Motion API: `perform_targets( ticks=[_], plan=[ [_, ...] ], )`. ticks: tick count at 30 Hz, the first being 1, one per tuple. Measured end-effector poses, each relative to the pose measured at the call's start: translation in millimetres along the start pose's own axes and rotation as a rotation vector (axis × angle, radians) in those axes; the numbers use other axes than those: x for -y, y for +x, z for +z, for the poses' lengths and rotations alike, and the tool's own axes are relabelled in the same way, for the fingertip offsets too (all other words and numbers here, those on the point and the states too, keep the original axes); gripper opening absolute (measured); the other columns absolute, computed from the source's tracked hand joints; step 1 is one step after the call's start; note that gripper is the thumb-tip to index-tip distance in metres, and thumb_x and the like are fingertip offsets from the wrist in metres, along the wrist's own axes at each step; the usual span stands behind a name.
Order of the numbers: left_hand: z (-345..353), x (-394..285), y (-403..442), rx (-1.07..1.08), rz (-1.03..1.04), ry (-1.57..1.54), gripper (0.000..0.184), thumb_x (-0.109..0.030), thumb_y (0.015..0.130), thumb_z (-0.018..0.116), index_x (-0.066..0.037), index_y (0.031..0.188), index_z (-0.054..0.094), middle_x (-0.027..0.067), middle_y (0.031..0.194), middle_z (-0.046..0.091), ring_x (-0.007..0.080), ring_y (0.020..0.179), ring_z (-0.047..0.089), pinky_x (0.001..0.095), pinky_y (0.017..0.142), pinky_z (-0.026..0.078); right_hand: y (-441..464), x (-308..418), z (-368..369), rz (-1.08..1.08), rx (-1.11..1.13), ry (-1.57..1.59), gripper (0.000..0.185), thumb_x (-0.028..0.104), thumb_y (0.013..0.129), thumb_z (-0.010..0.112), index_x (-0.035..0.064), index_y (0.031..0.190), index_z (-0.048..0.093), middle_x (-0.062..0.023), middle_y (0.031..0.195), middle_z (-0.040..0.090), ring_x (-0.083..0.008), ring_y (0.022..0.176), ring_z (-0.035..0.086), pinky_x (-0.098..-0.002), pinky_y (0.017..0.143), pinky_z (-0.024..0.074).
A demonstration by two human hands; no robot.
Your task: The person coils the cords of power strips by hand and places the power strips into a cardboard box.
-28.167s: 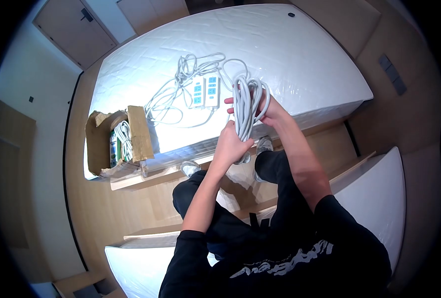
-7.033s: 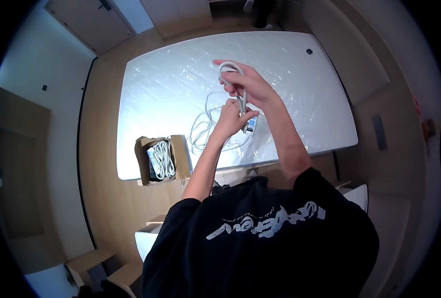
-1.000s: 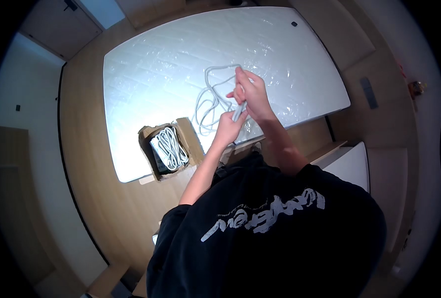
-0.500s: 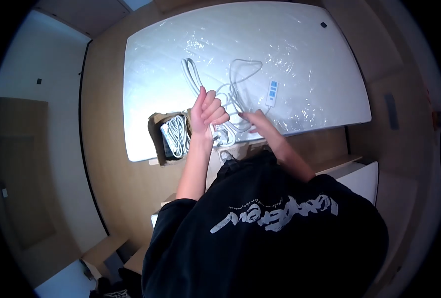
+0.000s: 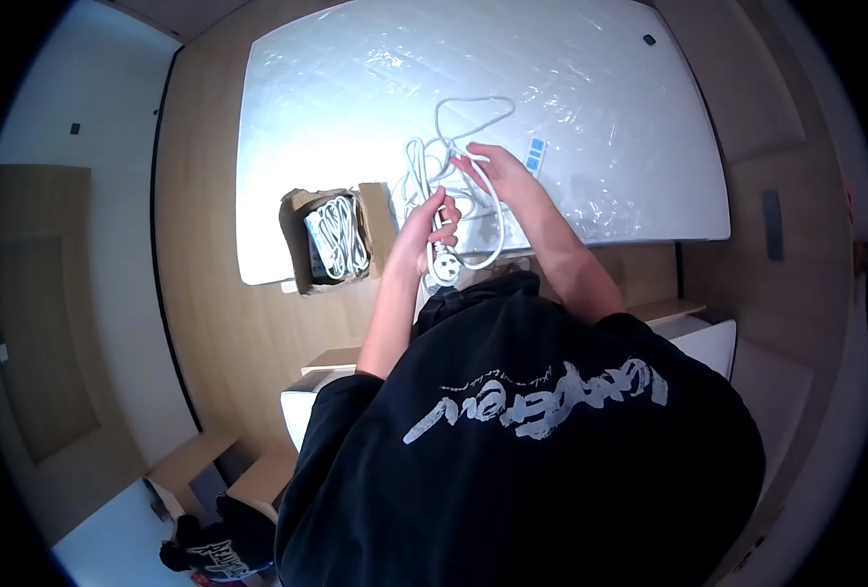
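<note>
Left fingers [image 5: 448, 213] clamp a fore-and-aft cable bundle [image 5: 423, 182], plug [image 5: 445, 268] nearest; whether right fingers [image 5: 488, 154] grip is unclear, power strip [image 5: 535, 155] partly hidden.

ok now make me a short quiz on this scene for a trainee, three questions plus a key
1. Which hand grips the folded cable, close to the plug?
2. True or false: the cardboard box is closed.
3. On the mattress lies a power strip. What colour are its sockets?
a) red
b) blue
c) green

Key:
1. The left hand.
2. False: it stands open, and coiled white cable shows inside.
3. b, blue.
</note>
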State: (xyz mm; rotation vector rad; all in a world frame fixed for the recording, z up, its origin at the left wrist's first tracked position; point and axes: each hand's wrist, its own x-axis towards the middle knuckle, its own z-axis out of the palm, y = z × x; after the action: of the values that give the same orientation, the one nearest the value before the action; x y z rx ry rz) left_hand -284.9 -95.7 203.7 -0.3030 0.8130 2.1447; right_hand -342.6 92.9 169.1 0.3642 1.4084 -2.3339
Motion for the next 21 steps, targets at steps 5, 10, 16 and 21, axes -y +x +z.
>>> perform_targets(
  ticks=[5,10,16,21],
  plan=[
    [32.7,-1.1,-12.4,-0.275,0.021,0.320,0.040,-0.039,0.096,0.043,-0.001,0.097,0.054,0.0070,0.083,0.060,0.0086,0.057,0.050,0.0209,0.041,0.038,-30.6,30.2,73.6,-0.149,-0.233,0.377,0.043,0.005,0.087,0.042,-0.0025,0.129,0.037,-0.0208,0.127,0.047,-0.0277,0.115,0.051,-0.0313,0.084,0.0498],
    [14.4,4.1,-15.2,-0.143,0.045,0.400,0.030,-0.031,0.091,0.056,-0.002,0.096,0.051,0.0045,0.074,0.055,0.0112,0.060,0.053,0.0232,0.043,0.041,-39.9,16.0,110.6,-0.369,-0.197,0.264,0.034,0.003,0.091,0.036,-0.0019,0.124,0.042,-0.0178,0.131,0.044,-0.0275,0.117,0.048,-0.0376,0.082,0.0517],
    [-12.5,0.6,-23.9,0.020,0.070,0.511,0.024,-0.027,0.091,0.055,-0.004,0.085,0.053,0.0017,0.058,0.048,0.0128,0.054,0.052,0.0280,0.049,0.045,-37.2,-4.9,106.8,-0.437,-0.177,0.051,0.035,-0.002,0.088,0.038,-0.0013,0.122,0.045,-0.0155,0.133,0.042,-0.0277,0.123,0.042,-0.0390,0.080,0.0557],
    [-1.2,-8.5,-46.7,0.124,-0.068,0.618,0.024,-0.023,0.092,0.052,-0.001,0.083,0.052,-0.0003,0.050,0.042,0.0121,0.045,0.049,0.0252,0.045,0.042,-62.7,12.3,107.7,-0.358,-0.292,-0.604,0.033,0.004,0.088,0.045,0.0026,0.121,0.051,-0.0158,0.141,0.035,-0.0269,0.122,0.045,-0.0291,0.067,0.0567]
  ],
)
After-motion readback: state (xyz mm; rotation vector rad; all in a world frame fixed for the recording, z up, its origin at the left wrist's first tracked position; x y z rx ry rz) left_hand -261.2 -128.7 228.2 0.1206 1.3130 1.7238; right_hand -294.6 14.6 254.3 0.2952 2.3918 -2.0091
